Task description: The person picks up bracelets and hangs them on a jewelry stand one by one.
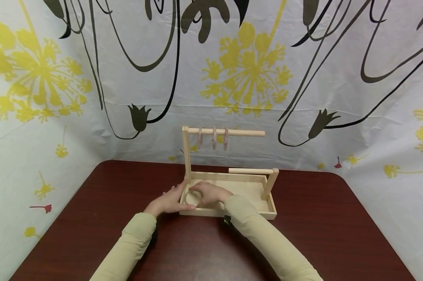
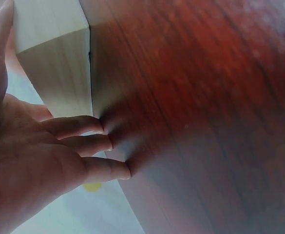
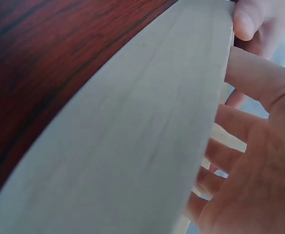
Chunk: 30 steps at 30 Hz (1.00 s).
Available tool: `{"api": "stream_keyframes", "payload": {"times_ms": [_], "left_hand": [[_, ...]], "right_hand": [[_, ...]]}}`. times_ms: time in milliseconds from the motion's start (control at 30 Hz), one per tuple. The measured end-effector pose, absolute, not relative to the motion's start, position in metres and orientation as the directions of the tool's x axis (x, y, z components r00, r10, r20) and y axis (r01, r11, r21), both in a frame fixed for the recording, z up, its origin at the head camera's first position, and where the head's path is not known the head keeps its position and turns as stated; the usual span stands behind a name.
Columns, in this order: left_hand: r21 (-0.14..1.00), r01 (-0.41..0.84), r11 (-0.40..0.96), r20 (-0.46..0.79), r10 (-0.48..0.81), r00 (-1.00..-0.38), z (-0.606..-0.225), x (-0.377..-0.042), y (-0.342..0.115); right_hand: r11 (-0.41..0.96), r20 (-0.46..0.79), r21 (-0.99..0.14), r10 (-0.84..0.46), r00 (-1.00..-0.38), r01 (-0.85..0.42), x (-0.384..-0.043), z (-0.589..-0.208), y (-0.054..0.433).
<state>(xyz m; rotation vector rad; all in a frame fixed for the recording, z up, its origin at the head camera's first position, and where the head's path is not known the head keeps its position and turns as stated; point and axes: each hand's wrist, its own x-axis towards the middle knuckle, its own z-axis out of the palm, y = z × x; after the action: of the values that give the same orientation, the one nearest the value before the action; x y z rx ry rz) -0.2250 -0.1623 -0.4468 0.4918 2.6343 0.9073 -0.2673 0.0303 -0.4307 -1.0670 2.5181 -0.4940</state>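
A pale wooden stand has a shallow tray (image 1: 204,212) with a post and rod at each end. My left hand (image 1: 170,200) lies at the tray's left end, its thumb along the front wall. In the left wrist view, its fairly straight fingers (image 2: 108,170) reach down to the table beside the wooden corner. My right hand (image 1: 211,194) reaches over the front wall into the tray, with thumb and forefinger curled round a pale bangle-like ring (image 1: 186,199). The wall (image 3: 132,117) hides its fingertips in the right wrist view.
Three pinkish bangles (image 1: 214,139) hang on the taller left rod (image 1: 246,133). At the right end stands a shorter post (image 1: 270,184), its rod (image 1: 250,171) pointing left. Beneath is a dark red-brown table (image 1: 313,218); a patterned cloth (image 1: 183,86) hangs behind.
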Motion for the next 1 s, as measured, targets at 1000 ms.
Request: {"api": "stream_keyframes", "payload": {"times_ms": [1000], "left_hand": [[0.641, 0.201, 0.741, -0.190, 0.406, -0.894, -0.449, -0.226, -0.162]], "right_hand": [[0.630, -0.079, -0.437, -0.738, -0.671, -0.642, -0.272, -0.445, 0.048]]}}
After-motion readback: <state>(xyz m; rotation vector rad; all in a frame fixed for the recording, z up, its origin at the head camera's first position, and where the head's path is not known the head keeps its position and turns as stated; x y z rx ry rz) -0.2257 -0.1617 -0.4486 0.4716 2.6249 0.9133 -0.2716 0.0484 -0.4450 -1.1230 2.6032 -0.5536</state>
